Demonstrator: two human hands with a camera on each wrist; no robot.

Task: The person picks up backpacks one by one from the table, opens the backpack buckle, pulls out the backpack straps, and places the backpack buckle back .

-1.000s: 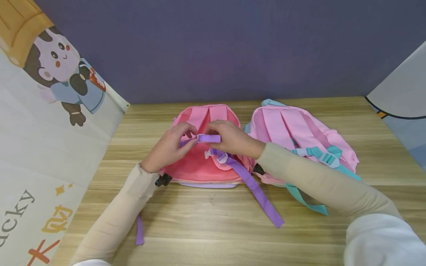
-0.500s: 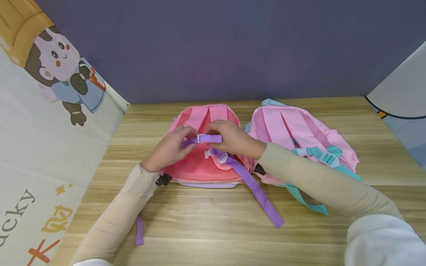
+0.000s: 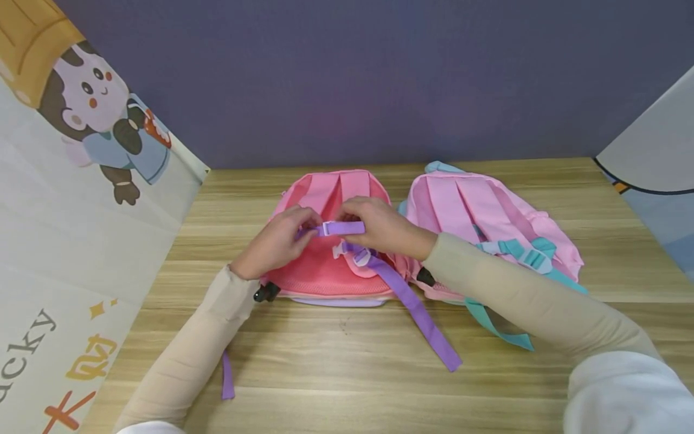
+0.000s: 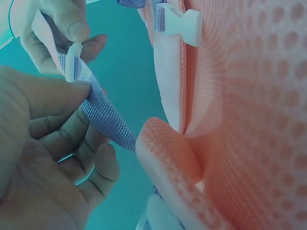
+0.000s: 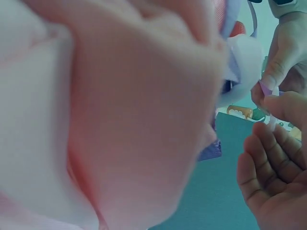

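2 hands (image 3: pixel 275 240) (image 3: pixel 382 225) pinching purple strap (image 4: pixel 103 110), white buckle (image 4: pixel 71 63)

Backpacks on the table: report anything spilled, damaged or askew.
Nothing looks spilled or damaged. Slightly untidy: a long purple strap and a teal strap trail onto the table, and the white clip on the coral backpack is unfastened.

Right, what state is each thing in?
White buckle: pinched in right fingers
Held purple strap: pinched in left fingers, threaded through buckle
Coral backpack: lying, shoulder straps up
Pale pink backpack: lying likewise
White clip: unfastened
Lower purple strap: end loose
Teal strap: end loose
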